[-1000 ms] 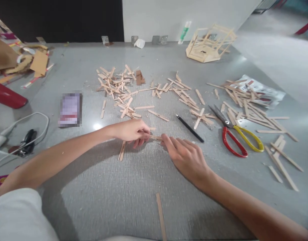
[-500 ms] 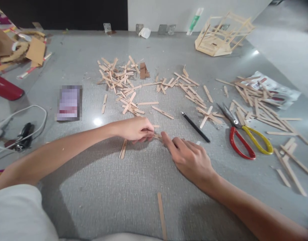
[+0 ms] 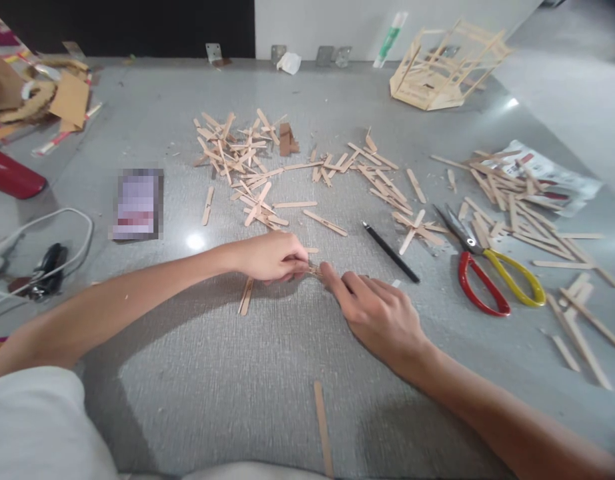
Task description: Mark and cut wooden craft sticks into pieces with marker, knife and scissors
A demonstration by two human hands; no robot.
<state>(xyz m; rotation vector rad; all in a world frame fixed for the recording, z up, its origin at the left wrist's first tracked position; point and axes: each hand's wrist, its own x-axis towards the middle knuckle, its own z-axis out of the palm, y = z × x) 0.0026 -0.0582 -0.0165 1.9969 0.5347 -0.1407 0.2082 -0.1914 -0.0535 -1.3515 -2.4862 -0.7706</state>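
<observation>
The left hand [image 3: 275, 259] is gripping one end of a stick [image 3: 314, 271] over the bench [image 3: 257, 380]; the right hand [image 3: 380, 310] is holding its other end. Scissors [image 3: 469, 243] are lying rightward, beside loose sticks [image 3: 512, 212].

The left hand [image 3: 277, 257] and right hand [image 3: 382, 310] hide most of the wooden piece [image 3: 315, 270] between them. Toward the tabletop's [image 3: 212, 373] far left corner, brown cardboard [image 3: 2, 81] is cut off.

Two hands [image 3: 275, 257] [image 3: 382, 310], one pair of scissors [image 3: 470, 242]
</observation>
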